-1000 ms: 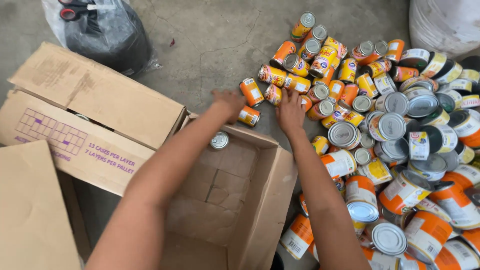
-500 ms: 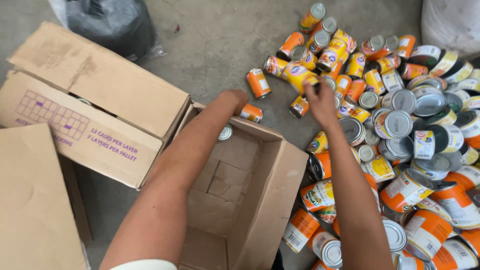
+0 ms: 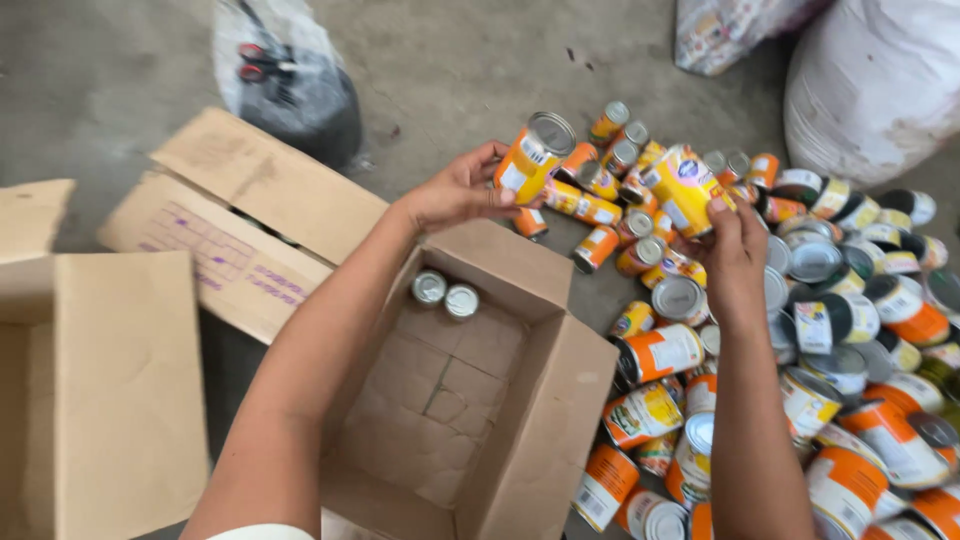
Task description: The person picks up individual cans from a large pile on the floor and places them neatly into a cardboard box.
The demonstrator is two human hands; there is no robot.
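Bare grey concrete floor (image 3: pixel 120 60). A heap of cans (image 3: pixel 850 330) spreads at right, sacks (image 3: pixel 880 80) beyond, a dark bag (image 3: pixel 300 95) far left. The left hand (image 3: pixel 455 190) grips an orange can (image 3: pixel 530 160), the right hand (image 3: pixel 735 250) a yellow can (image 3: pixel 685 190), above the open cardboard box (image 3: pixel 560 420) holding two upright cans (image 3: pixel 445 293).
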